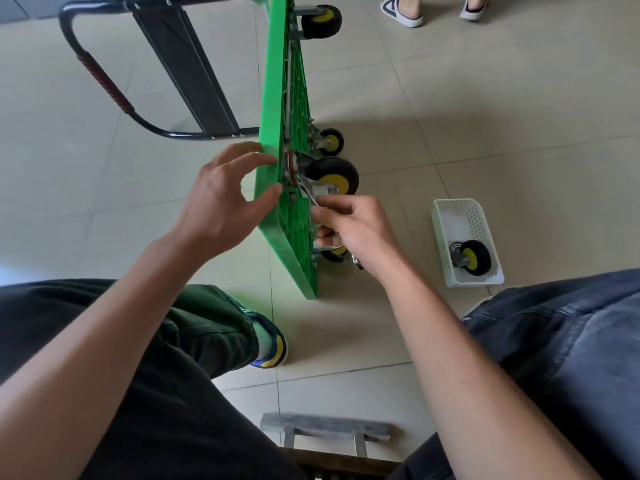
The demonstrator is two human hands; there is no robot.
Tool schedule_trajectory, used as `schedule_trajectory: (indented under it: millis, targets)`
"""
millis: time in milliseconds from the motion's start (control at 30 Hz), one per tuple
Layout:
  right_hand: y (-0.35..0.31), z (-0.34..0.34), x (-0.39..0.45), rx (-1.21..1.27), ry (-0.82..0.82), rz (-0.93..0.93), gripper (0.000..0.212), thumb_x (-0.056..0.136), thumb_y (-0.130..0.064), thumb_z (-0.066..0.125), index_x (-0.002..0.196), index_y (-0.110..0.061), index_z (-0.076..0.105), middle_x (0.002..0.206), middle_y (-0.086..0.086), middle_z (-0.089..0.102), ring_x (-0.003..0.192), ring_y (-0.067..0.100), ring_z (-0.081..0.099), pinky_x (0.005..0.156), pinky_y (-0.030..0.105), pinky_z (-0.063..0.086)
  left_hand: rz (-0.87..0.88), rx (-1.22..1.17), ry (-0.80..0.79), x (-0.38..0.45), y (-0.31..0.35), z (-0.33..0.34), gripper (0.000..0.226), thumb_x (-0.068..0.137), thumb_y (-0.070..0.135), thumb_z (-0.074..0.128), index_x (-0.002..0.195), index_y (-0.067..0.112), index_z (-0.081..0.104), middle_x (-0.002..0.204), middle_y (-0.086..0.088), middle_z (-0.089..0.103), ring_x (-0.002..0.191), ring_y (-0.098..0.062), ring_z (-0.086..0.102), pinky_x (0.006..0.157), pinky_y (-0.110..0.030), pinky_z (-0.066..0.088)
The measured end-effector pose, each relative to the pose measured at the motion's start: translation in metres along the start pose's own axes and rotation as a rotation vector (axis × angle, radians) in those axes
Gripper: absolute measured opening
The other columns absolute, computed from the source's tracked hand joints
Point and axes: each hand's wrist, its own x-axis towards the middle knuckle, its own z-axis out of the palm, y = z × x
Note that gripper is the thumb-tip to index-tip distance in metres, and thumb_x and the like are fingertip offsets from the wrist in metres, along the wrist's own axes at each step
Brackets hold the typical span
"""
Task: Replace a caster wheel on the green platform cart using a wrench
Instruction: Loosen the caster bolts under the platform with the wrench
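left hand (221,188) steadies the green platform cart's (273,109) edge with relaxed fingers, right hand (353,230) beside it grips a wrench (311,197) under the caster wheel (332,174).

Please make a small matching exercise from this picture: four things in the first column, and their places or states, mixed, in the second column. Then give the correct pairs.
1. green platform cart
2. spare caster wheel
3. left hand
4. right hand

A. lies in the white basket
B. grips the wrench
C. stands on its edge on the floor
D. fingers rest on the cart's edge

Pairs: 1-C, 2-A, 3-D, 4-B
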Motion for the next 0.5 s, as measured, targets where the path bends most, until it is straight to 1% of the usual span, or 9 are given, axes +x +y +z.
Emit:
schedule_trajectory:
  millis: [67, 133, 167, 233, 300, 367, 500]
  targets:
    - [0.006, 0.004, 0.003, 0.006, 0.023, 0.006, 0.014, 0.09, -0.009, 0.076, 0.104, -0.014, 0.076, 0.086, 0.008, 0.077, 0.069, 0.02, 0.071, 0.073, 0.036, 0.062, -0.022, -0.025, 0.009, 0.0, 0.002, 0.003, 0.043, 0.09, 0.037, 0.063, 0.129, 0.018, 0.069, 0.141, -0.002, 0.06, 0.113, -0.021, 0.063, 0.086, -0.044, 0.059]
    - [0.01, 0.008, 0.004, 0.033, 0.029, 0.055, 0.019, 0.09, -0.009, 0.075, 0.109, -0.006, 0.075, 0.089, 0.012, 0.078, 0.071, 0.023, 0.073, 0.071, 0.036, 0.062, -0.037, -0.031, 0.015, 0.0, 0.004, 0.004, 0.044, 0.089, 0.036, 0.063, 0.128, 0.018, 0.069, 0.141, -0.002, 0.06, 0.111, -0.021, 0.064, 0.085, -0.043, 0.059]
    - [0.009, 0.009, 0.005, 0.062, 0.022, 0.081, 0.016, 0.091, -0.009, 0.075, 0.107, -0.006, 0.074, 0.088, 0.013, 0.077, 0.071, 0.025, 0.074, 0.069, 0.038, 0.063, -0.044, -0.034, 0.018, 0.001, 0.005, 0.004, 0.044, 0.088, 0.035, 0.063, 0.128, 0.018, 0.07, 0.141, -0.001, 0.061, 0.111, -0.02, 0.064, 0.086, -0.042, 0.059]
    - [0.006, 0.011, 0.003, 0.143, -0.005, 0.113, 0.005, 0.093, -0.007, 0.073, 0.097, -0.01, 0.073, 0.08, 0.01, 0.076, 0.067, 0.028, 0.073, 0.066, 0.04, 0.065, -0.054, -0.042, 0.023, 0.002, 0.008, 0.003, 0.044, 0.087, 0.034, 0.063, 0.127, 0.018, 0.07, 0.141, 0.0, 0.061, 0.111, -0.018, 0.065, 0.088, -0.041, 0.058]
    - [0.001, 0.014, 0.003, 0.186, -0.032, 0.114, 0.005, 0.094, -0.007, 0.07, 0.092, -0.01, 0.073, 0.074, 0.008, 0.075, 0.064, 0.028, 0.071, 0.066, 0.041, 0.065, -0.065, -0.042, 0.025, 0.002, 0.009, 0.003, 0.045, 0.086, 0.034, 0.062, 0.127, 0.018, 0.071, 0.141, -0.001, 0.062, 0.112, -0.019, 0.065, 0.089, -0.04, 0.059]
    - [-0.004, 0.018, 0.003, 0.199, -0.065, 0.101, 0.006, 0.096, -0.008, 0.069, 0.093, -0.007, 0.075, 0.074, 0.008, 0.075, 0.063, 0.027, 0.07, 0.065, 0.041, 0.065, -0.08, -0.043, 0.035, 0.002, 0.009, 0.006, 0.046, 0.085, 0.034, 0.061, 0.126, 0.017, 0.072, 0.14, -0.002, 0.062, 0.113, -0.02, 0.067, 0.091, -0.04, 0.059]
    - [-0.014, 0.025, 0.002, 0.24, -0.098, 0.113, 0.016, 0.096, -0.013, 0.069, 0.101, 0.001, 0.075, 0.078, 0.012, 0.074, 0.062, 0.026, 0.07, 0.059, 0.033, 0.06, -0.12, -0.086, 0.071, 0.001, 0.013, 0.01, 0.047, 0.082, 0.029, 0.062, 0.124, 0.014, 0.074, 0.14, -0.009, 0.063, 0.113, -0.02, 0.069, 0.094, -0.04, 0.059]
